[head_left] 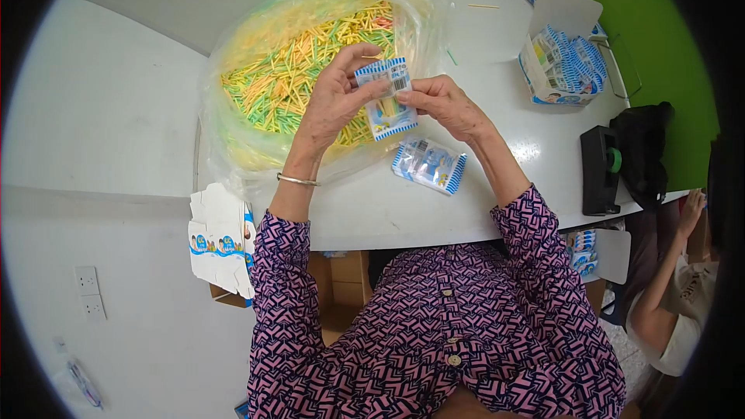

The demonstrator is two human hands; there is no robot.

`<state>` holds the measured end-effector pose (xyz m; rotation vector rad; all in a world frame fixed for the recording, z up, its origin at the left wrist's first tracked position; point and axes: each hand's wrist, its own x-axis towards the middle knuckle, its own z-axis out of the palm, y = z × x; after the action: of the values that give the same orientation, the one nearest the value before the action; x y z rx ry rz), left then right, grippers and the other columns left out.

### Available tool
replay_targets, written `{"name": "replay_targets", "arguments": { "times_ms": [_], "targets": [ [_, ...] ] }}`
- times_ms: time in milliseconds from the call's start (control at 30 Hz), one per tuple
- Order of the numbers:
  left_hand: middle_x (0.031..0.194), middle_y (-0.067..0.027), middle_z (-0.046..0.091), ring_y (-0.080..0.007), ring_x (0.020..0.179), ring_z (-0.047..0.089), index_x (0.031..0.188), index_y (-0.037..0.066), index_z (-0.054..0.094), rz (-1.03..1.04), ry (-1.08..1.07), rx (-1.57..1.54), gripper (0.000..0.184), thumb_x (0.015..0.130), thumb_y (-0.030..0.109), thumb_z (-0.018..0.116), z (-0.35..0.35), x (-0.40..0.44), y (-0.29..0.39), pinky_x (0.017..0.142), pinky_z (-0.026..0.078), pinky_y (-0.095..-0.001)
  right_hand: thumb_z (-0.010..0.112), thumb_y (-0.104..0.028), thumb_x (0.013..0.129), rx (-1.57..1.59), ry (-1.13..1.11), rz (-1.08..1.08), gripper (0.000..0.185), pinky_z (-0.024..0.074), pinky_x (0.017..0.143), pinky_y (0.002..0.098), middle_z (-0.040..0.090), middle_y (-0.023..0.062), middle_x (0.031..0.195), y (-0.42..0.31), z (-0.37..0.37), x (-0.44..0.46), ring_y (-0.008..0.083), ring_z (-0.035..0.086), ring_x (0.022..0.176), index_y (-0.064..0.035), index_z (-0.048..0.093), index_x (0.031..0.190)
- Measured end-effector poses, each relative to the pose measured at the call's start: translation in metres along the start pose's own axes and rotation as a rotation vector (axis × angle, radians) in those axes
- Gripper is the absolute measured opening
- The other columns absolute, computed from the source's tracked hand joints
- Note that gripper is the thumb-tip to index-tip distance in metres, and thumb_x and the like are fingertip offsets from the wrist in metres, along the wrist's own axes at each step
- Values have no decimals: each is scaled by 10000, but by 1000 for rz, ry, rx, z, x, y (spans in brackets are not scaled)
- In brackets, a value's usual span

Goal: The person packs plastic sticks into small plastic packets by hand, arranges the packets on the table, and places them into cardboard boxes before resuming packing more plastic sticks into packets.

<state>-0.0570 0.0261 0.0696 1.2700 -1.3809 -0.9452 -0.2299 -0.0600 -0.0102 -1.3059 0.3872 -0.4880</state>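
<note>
Between my two hands is a small blue-and-white printed packet (394,118), tilted, with some yellow and green sticks showing in its clear part. My left hand (340,97), a bangle at its wrist, is closed on the packet's left side near the top. The thumb and fingers of my right hand (448,109) pinch its right edge. Behind my left hand, a large clear plastic bag (233,136) lies open, full of thin yellow, green and orange sticks (283,81). More packets of the same print (429,164) lie flat just below my right hand.
A white box (560,98) packed with upright packets stands at the right back of the white table (357,221). Near the right edge are a black tape dispenser (599,171) and a black bag (648,147). Flattened printed cartons (221,240) hang left; a person's arm (667,271) shows right.
</note>
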Motion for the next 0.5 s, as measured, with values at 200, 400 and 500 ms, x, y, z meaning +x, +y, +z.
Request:
{"name": "replay_targets", "arguments": {
  "times_ms": [200, 400, 500],
  "targets": [
    [1018, -44, 600, -84, 875, 575, 1135, 10, 505, 34, 30, -4, 350, 830, 57, 670, 7, 3, -6, 740, 474, -224, 660, -239, 873, 139, 81, -68, 286, 461, 786, 229, 684, 25, 926, -13, 11, -9, 65, 601, 824, -17, 672, 1053],
    [945, -37, 614, -83, 815, 587, 1089, 13, 540, -25, 96, -63, 273, 851, 78, 656, -6, -3, -9, 702, 479, -225, 694, -205, 837, 77, 164, -42, 292, 493, 755, 229, 698, 70, 941, -7, -2, -10, 85, 637, 805, 5, 673, 1038],
    [872, -73, 644, -165, 751, 621, 993, 15, 586, -77, 151, 55, 182, 841, 89, 652, -29, -10, -36, 669, 489, -272, 702, -207, 830, 63, 218, -80, 293, 497, 750, 227, 701, 70, 920, -14, -15, -18, 89, 641, 777, 4, 676, 1032]
  ]
}}
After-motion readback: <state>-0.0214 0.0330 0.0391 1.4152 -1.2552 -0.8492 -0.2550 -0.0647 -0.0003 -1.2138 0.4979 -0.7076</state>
